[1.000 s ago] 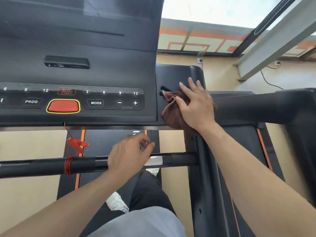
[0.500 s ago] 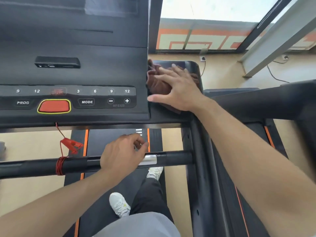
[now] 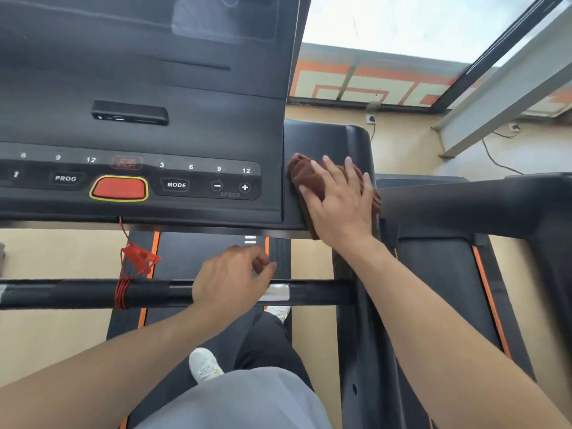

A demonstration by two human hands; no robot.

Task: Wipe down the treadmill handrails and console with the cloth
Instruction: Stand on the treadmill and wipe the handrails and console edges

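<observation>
The black treadmill console (image 3: 185, 125) fills the upper left, with a button strip and a red stop button (image 3: 119, 188). A brown cloth (image 3: 301, 173) lies on the console's right side panel (image 3: 325, 137). My right hand (image 3: 339, 199) presses flat on the cloth with straight fingers. The right handrail (image 3: 464, 202) runs off to the right just beside that hand. Lower down, my left hand (image 3: 230, 280) rests on the black front crossbar (image 3: 77, 294) with loosely curled fingers, next to its silver sensor plate (image 3: 278, 291).
A red safety clip and cord (image 3: 139, 258) hangs from the console and is wound round the crossbar. The treadmill belt (image 3: 198, 258), my legs and a white shoe (image 3: 204, 365) lie below. A second treadmill (image 3: 439, 274) stands to the right. A window and wall cables are beyond.
My right hand slid the cloth from the lower panel up to its top edge, then back down toward its near edge. My left hand stayed on the crossbar.
</observation>
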